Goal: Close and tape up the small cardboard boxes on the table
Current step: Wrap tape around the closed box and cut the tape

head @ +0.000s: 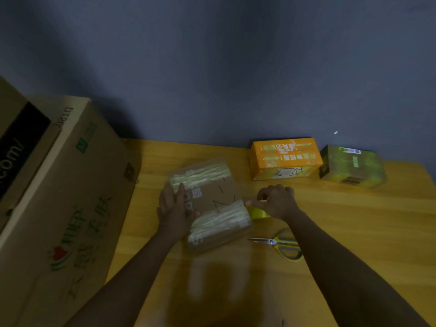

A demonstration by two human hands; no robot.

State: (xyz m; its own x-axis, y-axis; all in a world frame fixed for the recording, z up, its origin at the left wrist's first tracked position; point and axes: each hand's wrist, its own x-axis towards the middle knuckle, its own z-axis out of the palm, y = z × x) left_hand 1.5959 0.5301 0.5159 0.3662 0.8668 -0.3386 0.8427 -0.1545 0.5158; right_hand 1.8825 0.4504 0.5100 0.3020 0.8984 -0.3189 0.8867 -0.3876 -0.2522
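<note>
Cardboard boxes number three small: the middle one point(210, 204) lies under the flat left hand point(175, 206), beside the right hand point(277, 202) gripping yellow tape point(258, 212).

A big carton point(59, 185) stands at nine o'clock on the wooden table point(354, 232), against a blue-grey wall point(212, 67).

Left grip point(175, 206) flat, right grip point(276, 201) curled, pinching.

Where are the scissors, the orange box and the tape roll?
scissors point(280, 244): head view, on the pivot by the yellow handles.
orange box point(286, 153): head view, on its top face.
tape roll point(258, 212): head view, on its yellow side.
</note>
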